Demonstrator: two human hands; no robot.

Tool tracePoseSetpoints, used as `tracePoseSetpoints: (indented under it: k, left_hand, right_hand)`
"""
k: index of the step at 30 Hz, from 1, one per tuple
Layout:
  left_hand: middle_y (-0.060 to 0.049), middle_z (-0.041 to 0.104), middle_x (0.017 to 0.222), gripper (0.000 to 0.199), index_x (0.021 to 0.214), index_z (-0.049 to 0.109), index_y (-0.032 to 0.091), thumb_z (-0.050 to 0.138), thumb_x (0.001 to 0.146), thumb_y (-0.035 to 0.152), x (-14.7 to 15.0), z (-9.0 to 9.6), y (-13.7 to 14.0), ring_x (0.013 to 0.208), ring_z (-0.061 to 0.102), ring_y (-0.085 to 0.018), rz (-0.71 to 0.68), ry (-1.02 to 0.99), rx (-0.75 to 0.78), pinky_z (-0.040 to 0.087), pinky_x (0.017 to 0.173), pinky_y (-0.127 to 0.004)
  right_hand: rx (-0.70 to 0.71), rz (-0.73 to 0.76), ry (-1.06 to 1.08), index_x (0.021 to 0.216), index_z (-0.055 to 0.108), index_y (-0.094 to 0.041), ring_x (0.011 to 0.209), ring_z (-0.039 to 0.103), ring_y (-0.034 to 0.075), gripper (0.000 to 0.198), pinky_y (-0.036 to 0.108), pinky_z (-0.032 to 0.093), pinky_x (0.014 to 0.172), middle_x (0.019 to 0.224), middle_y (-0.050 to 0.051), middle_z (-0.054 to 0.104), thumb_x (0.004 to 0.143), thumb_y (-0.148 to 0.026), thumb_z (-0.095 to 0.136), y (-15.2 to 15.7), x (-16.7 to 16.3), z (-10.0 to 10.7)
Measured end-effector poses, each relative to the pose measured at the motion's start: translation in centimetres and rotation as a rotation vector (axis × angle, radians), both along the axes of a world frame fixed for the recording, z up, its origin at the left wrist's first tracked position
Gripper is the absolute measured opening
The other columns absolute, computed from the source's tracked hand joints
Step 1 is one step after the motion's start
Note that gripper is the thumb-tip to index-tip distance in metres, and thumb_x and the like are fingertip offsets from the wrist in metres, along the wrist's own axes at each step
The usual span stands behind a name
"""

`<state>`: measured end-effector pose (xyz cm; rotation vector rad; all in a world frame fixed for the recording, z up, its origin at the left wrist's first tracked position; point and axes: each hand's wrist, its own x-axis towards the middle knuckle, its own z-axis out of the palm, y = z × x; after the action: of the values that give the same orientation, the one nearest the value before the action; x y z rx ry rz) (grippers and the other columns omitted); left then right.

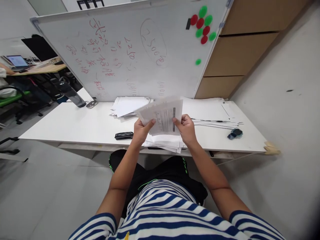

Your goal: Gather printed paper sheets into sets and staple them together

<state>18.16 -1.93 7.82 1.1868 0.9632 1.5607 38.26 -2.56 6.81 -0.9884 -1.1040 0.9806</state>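
Between my two hands I hold up some printed paper sheets (163, 116) above the white desk (87, 125). My left hand (142, 131) pinches their left edge, thumb on the front. On the right edge, my right hand (186, 128) grips them the same way. Text and a dark strip show on the front sheet; how many sheets there are I cannot tell. Below them a loose stack of papers (166, 143) lies at the desk's front edge. A black stapler (124, 135) rests just left of my left hand.
Behind stands a whiteboard (175, 76) with red writing and round magnets. Paper piles lie at back left (131, 105) and back right (205, 108). A dark bottle (72, 95) stands at left, a dark blue object (235, 133) at right. Another person's arm (6, 69) shows far left.
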Motion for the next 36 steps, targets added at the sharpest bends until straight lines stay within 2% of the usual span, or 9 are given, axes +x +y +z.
tracePoseSetpoints:
  k: [3, 8, 13, 18, 22, 25, 27, 31, 36]
  left_hand:
    - [-0.012, 0.077, 0.114, 0.05, 0.106, 0.074, 0.017, 0.086, 0.069, 0.048, -0.2, -0.1, 0.7, 0.108, 0.071, -0.026, 0.017, -0.008, 0.003, 0.056, 0.094, -0.04]
    - [-0.01, 0.078, 0.105, 0.049, 0.097, 0.076, 0.017, 0.089, 0.062, 0.049, 0.4, -1.5, 2.4, 0.108, 0.07, -0.028, -0.113, -0.088, -0.066, 0.054, 0.096, -0.042]
    - [-0.013, 0.077, 0.114, 0.051, 0.107, 0.076, 0.016, 0.085, 0.069, 0.05, 0.3, -2.6, 2.7, 0.114, 0.068, -0.028, -0.195, -0.105, -0.076, 0.052, 0.101, -0.042]
    - [-0.013, 0.074, 0.124, 0.054, 0.114, 0.074, 0.017, 0.085, 0.07, 0.046, 0.0, -3.6, 2.8, 0.117, 0.067, -0.029, -0.182, 0.07, -0.131, 0.05, 0.104, -0.045]
    - [-0.015, 0.073, 0.126, 0.055, 0.114, 0.075, 0.016, 0.085, 0.069, 0.046, -0.2, -5.0, 3.4, 0.12, 0.067, -0.03, -0.146, 0.06, -0.152, 0.049, 0.107, -0.049]
    - [-0.016, 0.076, 0.116, 0.055, 0.108, 0.077, 0.014, 0.087, 0.066, 0.048, -0.5, -5.6, 3.3, 0.112, 0.07, -0.032, -0.094, 0.111, -0.226, 0.052, 0.103, -0.05]
    - [-0.016, 0.078, 0.109, 0.053, 0.104, 0.078, 0.013, 0.086, 0.066, 0.05, -0.7, -5.7, 3.1, 0.108, 0.071, -0.034, -0.078, 0.156, -0.271, 0.053, 0.1, -0.051]
    - [-0.012, 0.079, 0.105, 0.046, 0.1, 0.079, 0.016, 0.082, 0.071, 0.051, -1.0, -5.3, 2.8, 0.105, 0.072, -0.033, -0.113, 0.259, -0.205, 0.055, 0.096, -0.048]
    - [-0.01, 0.079, 0.105, 0.047, 0.101, 0.078, 0.015, 0.08, 0.074, 0.054, -1.1, -4.3, 2.3, 0.106, 0.071, -0.033, -0.048, 0.283, -0.191, 0.055, 0.095, -0.046]
  right_hand:
    - [0.031, 0.041, -0.051, 0.087, 0.054, -0.026, 0.08, 0.063, 0.017, 0.04, 0.031, 0.052, 0.074, 0.084, -0.001, 0.066, 0.076, -0.055, 0.079, 0.9, 0.2, -0.6]
    - [-0.023, 0.142, -0.055, 0.101, 0.068, -0.025, 0.095, 0.067, 0.021, 0.039, 0.037, 0.053, 0.087, 0.102, 0.003, 0.073, 0.074, -0.051, 0.079, 2.8, 0.4, -3.2]
    - [-0.03, 0.122, -0.046, 0.094, 0.073, -0.024, 0.098, 0.068, 0.024, 0.035, 0.04, 0.053, 0.089, 0.096, 0.002, 0.075, 0.076, -0.054, 0.075, 3.3, 0.4, -5.0]
    - [-0.13, 0.176, -0.032, 0.089, 0.075, -0.021, 0.091, 0.071, 0.025, 0.037, 0.043, 0.054, 0.093, 0.089, 0.004, 0.077, 0.07, -0.053, 0.081, 4.1, -0.2, -6.1]
    - [-0.121, 0.143, -0.151, 0.103, 0.075, -0.019, 0.103, 0.071, 0.027, 0.044, 0.044, 0.053, 0.097, 0.108, 0.008, 0.078, 0.074, -0.052, 0.077, 4.5, -0.5, -6.4]
    - [-0.121, 0.107, -0.297, 0.11, 0.073, -0.018, 0.107, 0.07, 0.03, 0.047, 0.045, 0.053, 0.097, 0.114, 0.011, 0.077, 0.078, -0.053, 0.072, 4.0, -0.5, -6.7]
    - [-0.1, 0.078, -0.383, 0.109, 0.073, -0.018, 0.108, 0.069, 0.032, 0.047, 0.047, 0.053, 0.098, 0.114, 0.013, 0.077, 0.08, -0.055, 0.069, 3.6, -0.3, -7.1]
    - [-0.012, 0.02, -0.51, 0.106, 0.076, -0.023, 0.114, 0.066, 0.033, 0.042, 0.051, 0.05, 0.102, 0.115, 0.011, 0.075, 0.084, -0.057, 0.065, 3.5, -0.1, -8.2]
    - [-0.001, -0.021, -0.434, 0.104, 0.077, -0.023, 0.121, 0.063, 0.032, 0.044, 0.05, 0.044, 0.11, 0.119, 0.011, 0.074, 0.081, -0.059, 0.068, 3.3, 0.3, -8.5]
